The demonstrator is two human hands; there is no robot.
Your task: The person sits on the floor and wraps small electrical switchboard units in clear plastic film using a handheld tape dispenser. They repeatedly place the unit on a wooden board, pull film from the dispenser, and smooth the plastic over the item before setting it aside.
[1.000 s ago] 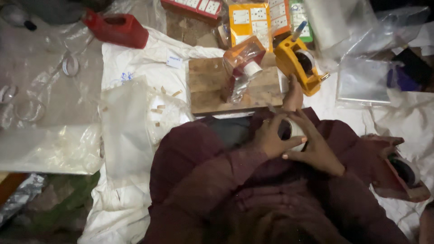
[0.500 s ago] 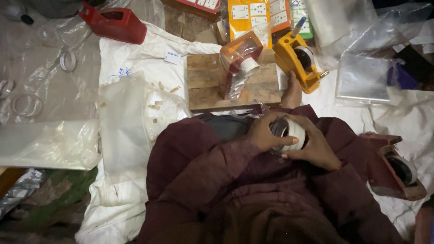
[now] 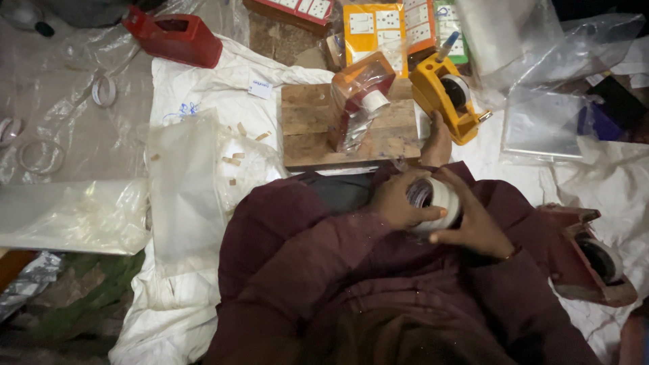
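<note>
My left hand (image 3: 399, 201) and my right hand (image 3: 473, 220) both grip a white tape roll (image 3: 439, 203) in my lap, over my maroon clothing. The left thumb lies across the roll's face and the right fingers wrap its far side. Just ahead lies a wooden board (image 3: 318, 128) with an orange tape dispenser in a clear bag (image 3: 358, 98) on it. A bare foot (image 3: 438, 143) rests at the board's right end, beside a yellow tape dispenser (image 3: 449, 94).
A red tape dispenser (image 3: 174, 35) sits far left, another dark red one (image 3: 588, 253) at my right. Clear plastic bags (image 3: 186, 182) lie on the white cloth (image 3: 203, 88). Orange printed packs (image 3: 375, 27) stand at the back, with loose tape rings (image 3: 103, 89) at left.
Both hands have turned the tape roll slightly and shifted it a little lower in my lap; the view has drifted a little. Nothing else moved.
</note>
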